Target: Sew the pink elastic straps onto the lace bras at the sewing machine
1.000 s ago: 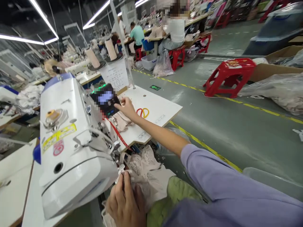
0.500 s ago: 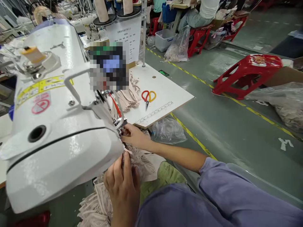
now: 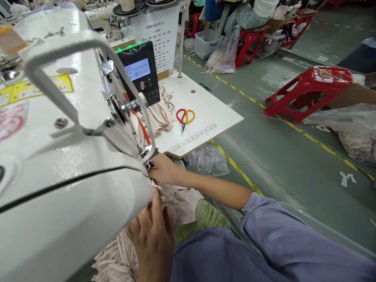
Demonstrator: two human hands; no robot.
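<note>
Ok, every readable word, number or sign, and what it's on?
Paper sheet: "52AS1", probably
Same sheet: "35cm 75B 80B 70C 75C 70D"; rest too small
Screen: "01"; rest too small
Back sewing machine: "JUKI", likely
Ruler, panel buttons: too small
Yellow sticker, red-ringed sign, stool top: blurred
Green floor sign: mostly hidden

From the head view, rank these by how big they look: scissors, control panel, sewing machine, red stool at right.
1. Sewing machine, close to the camera and cut off by the frame
2. Red stool
3. Control panel
4. Scissors
</note>
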